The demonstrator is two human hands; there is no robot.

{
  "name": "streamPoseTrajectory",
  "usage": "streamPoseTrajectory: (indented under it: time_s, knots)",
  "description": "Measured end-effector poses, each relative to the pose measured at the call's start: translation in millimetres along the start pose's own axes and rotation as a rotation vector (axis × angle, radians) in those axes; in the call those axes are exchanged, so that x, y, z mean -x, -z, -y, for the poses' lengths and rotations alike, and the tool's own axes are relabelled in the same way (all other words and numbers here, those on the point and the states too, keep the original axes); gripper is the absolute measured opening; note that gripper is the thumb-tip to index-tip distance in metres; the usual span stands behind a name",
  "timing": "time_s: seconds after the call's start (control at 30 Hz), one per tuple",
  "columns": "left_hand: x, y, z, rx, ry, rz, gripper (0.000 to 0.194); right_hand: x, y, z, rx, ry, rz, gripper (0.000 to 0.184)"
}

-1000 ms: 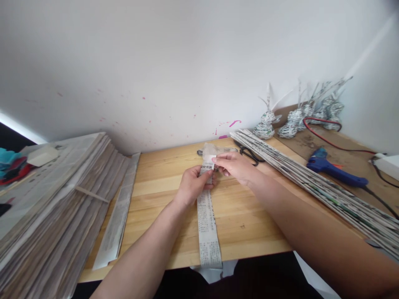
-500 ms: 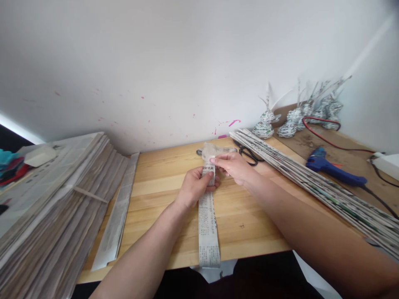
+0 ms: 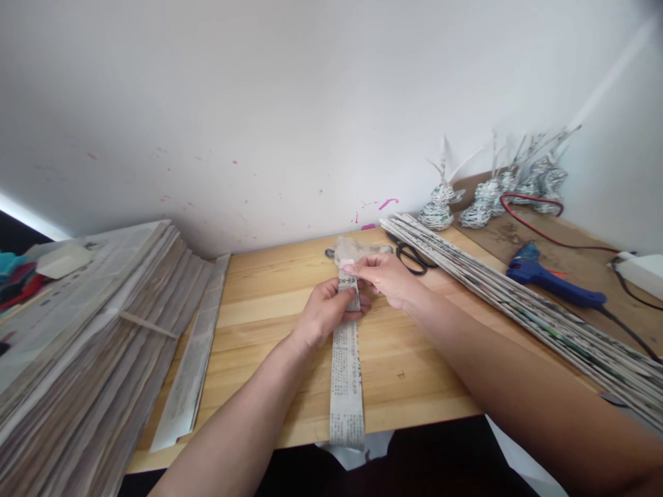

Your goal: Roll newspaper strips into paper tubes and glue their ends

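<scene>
A long newspaper strip [image 3: 347, 379] runs from my fingers down across the wooden table and hangs a little over its front edge. My left hand [image 3: 330, 304] is closed on the strip's upper part, thumb on top and fingers beneath. With thumb and fingertips, my right hand [image 3: 382, 276] pinches the strip's far end. Just beyond my hands lies a crumpled, pale translucent bag or cloth [image 3: 348, 247], partly covered by them. Black-handled scissors [image 3: 411, 257] rest to the right of it, partly under the paper rods.
A tall newspaper stack [image 3: 108, 345] and cut strips [image 3: 194, 359] lie left on the table [image 3: 259, 331]. Rolled paper rods [image 3: 507, 304] stretch along the right. Beyond them are a blue glue gun [image 3: 554, 279], a red cord [image 3: 539, 231] and several woven paper figures [image 3: 436, 207].
The pinched end of the strip has shifted very slightly, and the view has drifted a little. Both hands keep their hold.
</scene>
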State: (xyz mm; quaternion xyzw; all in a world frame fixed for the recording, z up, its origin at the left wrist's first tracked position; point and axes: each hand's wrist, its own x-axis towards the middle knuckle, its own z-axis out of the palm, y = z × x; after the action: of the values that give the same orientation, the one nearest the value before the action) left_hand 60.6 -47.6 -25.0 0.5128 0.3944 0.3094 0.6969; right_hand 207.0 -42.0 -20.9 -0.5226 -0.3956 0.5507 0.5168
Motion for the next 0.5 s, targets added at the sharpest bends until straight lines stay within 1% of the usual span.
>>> streamPoseTrajectory:
  time_s: [0.1, 0.2, 0.3, 0.5]
  knots:
    - [1.4, -2.0, -2.0, 0.008, -0.004, 0.009, 0.025, 2.7, -1.1, 1.2, 0.002, 0.003, 0.012, 0.036]
    - [2.6, -3.1, -3.1, -0.005, -0.027, 0.013, 0.035, 4.4, -2.4, -0.1, 0.023, -0.006, 0.031, 0.038]
    - [2.4, -2.8, -2.1, -0.02, -0.057, -0.013, 0.045, 4.1, -4.3, -3.5, 0.037, 0.018, 0.054, 0.04]
    - [-1.1, -0.3, 3.1, -0.005, -0.093, -0.073, 0.041, 4.0, -7.3, -8.7, 0.093, 0.117, 0.018, 0.042]
